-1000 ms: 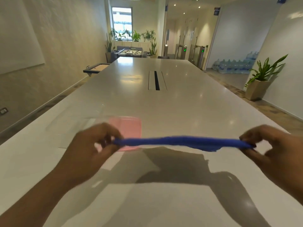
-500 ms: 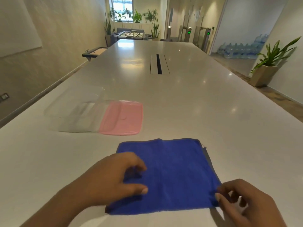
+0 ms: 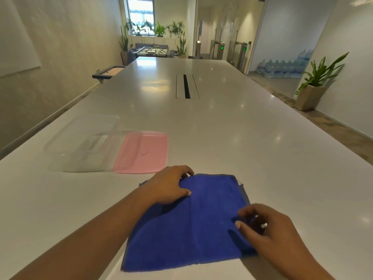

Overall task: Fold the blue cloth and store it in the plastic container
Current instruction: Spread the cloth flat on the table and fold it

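The long white table (image 3: pixel 222 126) is carrying the blue cloth (image 3: pixel 197 223), lying flat near its front edge. Behind-left are sitting the clear plastic container (image 3: pixel 80 142) and pink lid (image 3: pixel 141 152). The left hand (image 3: pixel 167 186) is pressing flat on the cloth's far-left corner; the right hand (image 3: pixel 268 231) is pinching its right edge.

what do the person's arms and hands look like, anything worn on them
Both arms are bare along all of the forearm that shows, with no sleeve in view. The left hand and the right hand wear no gloves, and no watch, bracelet or ring can be seen. Fingernails look short and pale. The wide-angle lens stretches the forearms toward the bottom corners.
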Motion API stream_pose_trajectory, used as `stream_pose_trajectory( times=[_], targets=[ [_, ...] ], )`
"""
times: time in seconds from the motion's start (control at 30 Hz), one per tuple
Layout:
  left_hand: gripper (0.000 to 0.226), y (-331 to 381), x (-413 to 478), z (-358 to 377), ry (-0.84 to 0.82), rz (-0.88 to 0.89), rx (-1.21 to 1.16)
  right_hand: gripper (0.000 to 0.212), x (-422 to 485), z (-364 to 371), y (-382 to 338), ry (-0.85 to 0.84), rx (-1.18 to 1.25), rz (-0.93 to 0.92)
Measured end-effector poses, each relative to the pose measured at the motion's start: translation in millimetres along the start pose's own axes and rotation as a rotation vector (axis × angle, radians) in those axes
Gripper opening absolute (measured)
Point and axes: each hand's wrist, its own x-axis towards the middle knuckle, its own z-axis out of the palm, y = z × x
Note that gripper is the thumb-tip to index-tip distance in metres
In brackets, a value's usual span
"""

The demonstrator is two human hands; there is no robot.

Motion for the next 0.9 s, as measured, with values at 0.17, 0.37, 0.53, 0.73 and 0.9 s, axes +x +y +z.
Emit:
stream_pose_trajectory(
  times=[0.17,0.37,0.53,0.73,0.9],
  targets=[
    [0.047,3.4,1.6,-3.1,-0.018,0.152,-0.118,0.044,57.8,3.9,15.3,0.038,0.05,-0.051],
    [0.041,3.3,-2.3,-11.8,-0.04,0.235,-0.132,0.049,109.4,3.6,9.7,-0.14,-0.155,-0.051],
    [0.04,-33.1,-17.6,-34.0,0.053,0.111,0.204,0.011,102.1,-12.9,18.4,-0.016,0.153,-0.115],
    [0.031,-58.4,-28.6,-43.8,0.258,-0.11,0.143,0.016,107.2,-20.5,23.1,0.003,0.175,0.109],
    [0.044,-49.8,-31.0,-19.3,0.283,-0.254,0.376,0.058,94.3,-2.5,20.5,0.055,-0.366,0.063]
  ],
)
